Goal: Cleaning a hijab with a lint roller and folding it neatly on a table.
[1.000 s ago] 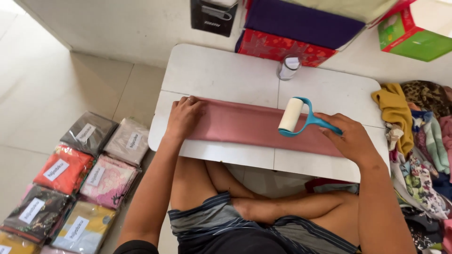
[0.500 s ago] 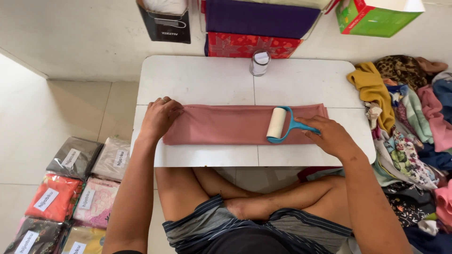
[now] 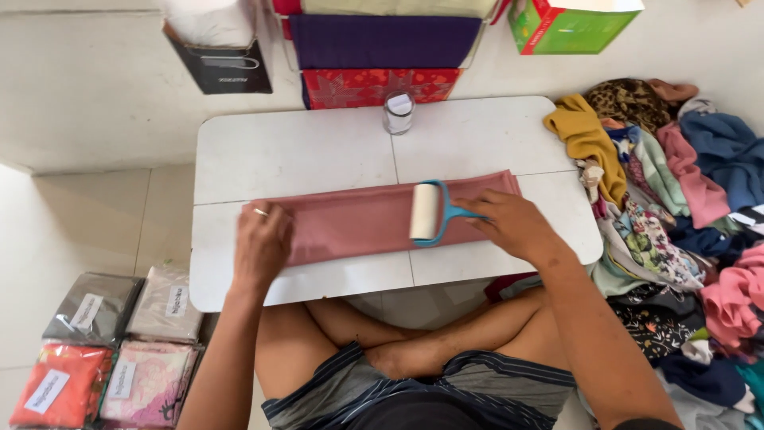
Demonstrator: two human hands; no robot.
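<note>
A long folded pink cloth (image 3: 358, 219) lies across a low white table (image 3: 302, 147). My left hand (image 3: 261, 243) presses flat on the cloth's left end, a ring on one finger. My right hand (image 3: 509, 224) grips the blue handle of a lint roller (image 3: 426, 212), whose white roll rests on the cloth right of its middle. My crossed legs are under the table's near edge.
A small glass jar (image 3: 398, 112) stands at the table's far edge. Behind it are stacked purple and red boxes (image 3: 382, 60), a green box (image 3: 569, 24) and a black bag (image 3: 219, 64). A heap of loose clothes (image 3: 676, 207) lies right; packaged fabrics (image 3: 111, 342) lie on the floor left.
The lint roller has rolled leftward along the pink cloth with my right hand. My left hand stays on the cloth's left end. The view has shifted, so the table sits further left.
</note>
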